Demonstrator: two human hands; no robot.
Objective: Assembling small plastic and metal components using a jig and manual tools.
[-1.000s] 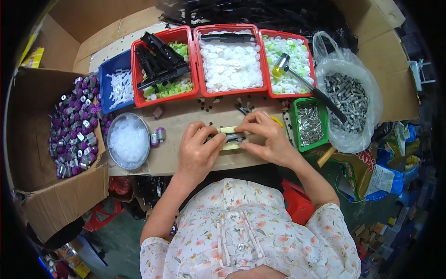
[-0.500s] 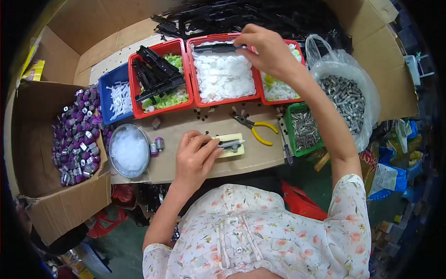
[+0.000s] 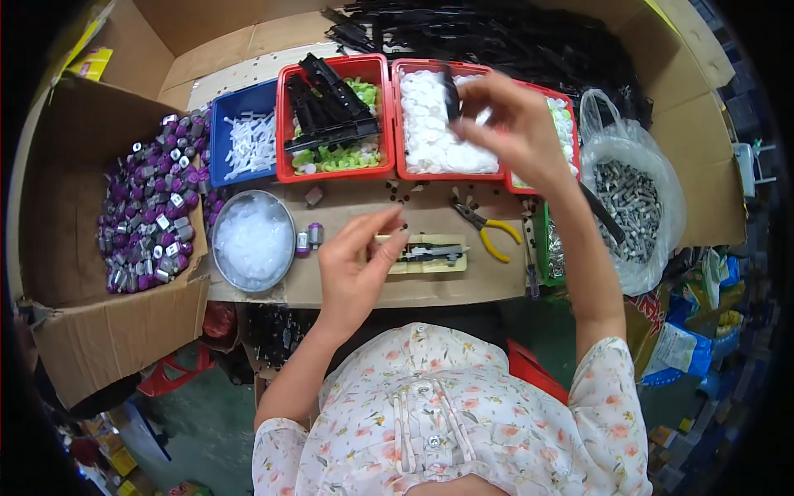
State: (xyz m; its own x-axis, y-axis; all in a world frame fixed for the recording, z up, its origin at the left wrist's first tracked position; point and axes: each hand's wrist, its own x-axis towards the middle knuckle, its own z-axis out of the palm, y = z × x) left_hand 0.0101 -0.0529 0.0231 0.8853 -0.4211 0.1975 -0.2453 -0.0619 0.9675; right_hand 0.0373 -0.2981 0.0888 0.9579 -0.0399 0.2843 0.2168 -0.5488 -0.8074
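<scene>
A cream-coloured block (image 3: 422, 267) lies on the cardboard work surface, with a slim black-and-silver part (image 3: 434, 250) in its slot. Beside the block's left end is my left hand (image 3: 357, 264), thumb and fingers apart with nothing between them. Above the white discs (image 3: 434, 132) in a red bin, my right hand (image 3: 517, 132) pinches a narrow black plastic piece (image 3: 452, 93), blurred by motion. Another dark strip (image 3: 602, 213) shows beside my right wrist; whether the hand holds it I cannot tell.
Yellow-handled pliers (image 3: 488, 236) lie right of the block. A round dish (image 3: 252, 240) of clear material and purple-and-silver motors (image 3: 157, 207) are left. A red bin (image 3: 335, 174), a blue bin (image 3: 240, 178), a green bin (image 3: 543, 248) and a plastic bag (image 3: 645, 157) of metal parts surround the workspace.
My left hand has let go of the part in the block and opened. My right hand has drawn the black piece toward me, turning it upright. The whole view has shifted.
</scene>
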